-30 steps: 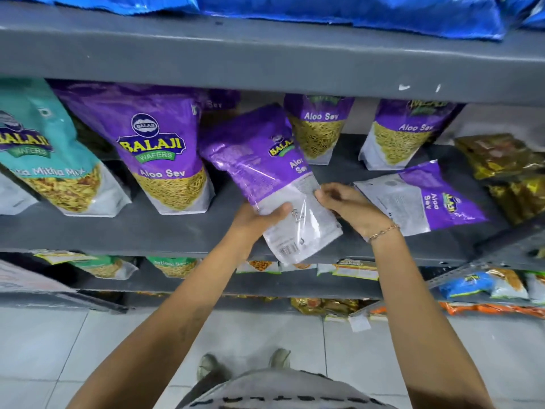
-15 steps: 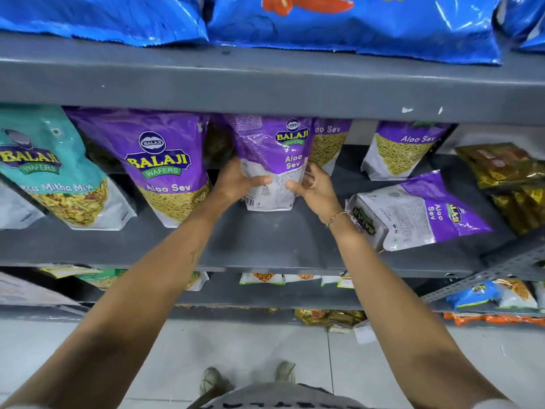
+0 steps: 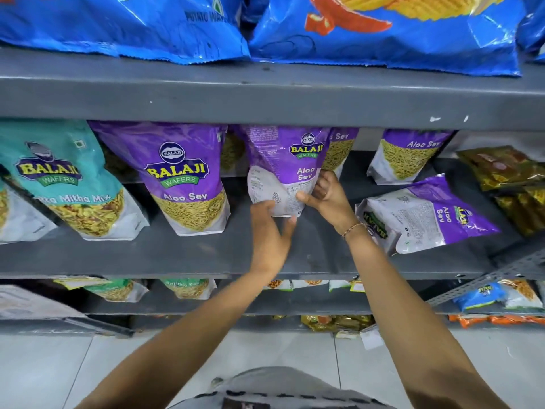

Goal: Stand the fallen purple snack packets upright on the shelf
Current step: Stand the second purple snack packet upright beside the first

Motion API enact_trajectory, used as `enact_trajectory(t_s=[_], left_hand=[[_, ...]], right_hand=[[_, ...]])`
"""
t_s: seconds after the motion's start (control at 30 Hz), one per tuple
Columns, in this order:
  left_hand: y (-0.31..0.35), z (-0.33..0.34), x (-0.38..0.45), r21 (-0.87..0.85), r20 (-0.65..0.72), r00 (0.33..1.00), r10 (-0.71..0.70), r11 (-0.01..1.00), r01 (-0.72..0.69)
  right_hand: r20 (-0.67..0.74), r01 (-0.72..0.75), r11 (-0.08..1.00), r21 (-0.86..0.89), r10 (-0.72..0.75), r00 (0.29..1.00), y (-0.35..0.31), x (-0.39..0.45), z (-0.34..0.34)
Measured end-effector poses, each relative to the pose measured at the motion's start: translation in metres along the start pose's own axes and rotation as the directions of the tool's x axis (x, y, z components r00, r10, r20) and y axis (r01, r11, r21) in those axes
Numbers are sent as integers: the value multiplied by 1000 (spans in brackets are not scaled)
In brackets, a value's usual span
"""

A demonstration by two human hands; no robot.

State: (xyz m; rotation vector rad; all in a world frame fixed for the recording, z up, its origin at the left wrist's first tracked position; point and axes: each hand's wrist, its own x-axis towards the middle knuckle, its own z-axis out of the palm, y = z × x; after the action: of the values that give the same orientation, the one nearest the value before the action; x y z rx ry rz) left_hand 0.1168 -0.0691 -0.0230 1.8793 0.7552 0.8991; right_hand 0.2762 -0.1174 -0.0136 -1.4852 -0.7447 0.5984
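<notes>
A purple Aloo Sev packet [image 3: 287,160] stands upright at the middle of the grey shelf [image 3: 182,255], its back panel facing me. My right hand [image 3: 326,199] grips its lower right corner. My left hand [image 3: 269,231] is just below its bottom edge, fingers spread and blurred, only the thumb near the packet. Another purple packet [image 3: 424,214] lies fallen on its side to the right. More purple packets stand upright: a big one [image 3: 185,178] on the left and one [image 3: 408,156] at the back right.
A teal Mitha Mix packet [image 3: 65,184] stands at the left. Golden-brown packets [image 3: 513,184] lie heaped at the right end. Blue crisp bags [image 3: 383,28] fill the shelf above. Lower shelves hold more snack packets; tiled floor lies below.
The packet went from tilted in both hands to standing upright on the shelf. My left hand has since come off its lower left side and dropped back; my right hand still holds it.
</notes>
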Motion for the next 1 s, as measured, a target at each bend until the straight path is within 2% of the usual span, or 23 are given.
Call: enact_trajectory(t_s=[0.07,0.13,0.23,0.33,0.43,0.6,0.73,0.87,1.0], left_hand=[[-4,8,-11,8,113,994,1,1000,-1],[-3,8,-5,3,161,987,8,1000,-9],[5,3,12,-163,164,985,-52,983,79],[10,3,26,-189,158,981,-117,971,146],[10,6,38,-108,129,974,-185,974,199],[-3,0,59,-139,90,953,-290,944,300],[-16,-18,74,-186,216,935,-281,928,322],[-22,-40,93,-221,434,865,-252,901,373],[-24,-52,100,-228,476,844,-247,892,390]], right_hand=[[-53,14,1000,0,-14,998,4,-14,4],[-161,18,1000,15,-16,987,8,-28,7],[-261,-30,999,34,38,965,5,-29,7],[-225,-97,995,-12,91,970,-1,-23,15],[-218,-74,996,-48,62,974,1,-26,23],[-194,-83,987,-139,55,980,-1,-32,13],[-206,-56,983,-175,19,978,-7,-21,-2],[-154,-22,970,-244,-16,988,-13,0,-8],[-62,-86,961,-263,72,995,-17,16,-10]])
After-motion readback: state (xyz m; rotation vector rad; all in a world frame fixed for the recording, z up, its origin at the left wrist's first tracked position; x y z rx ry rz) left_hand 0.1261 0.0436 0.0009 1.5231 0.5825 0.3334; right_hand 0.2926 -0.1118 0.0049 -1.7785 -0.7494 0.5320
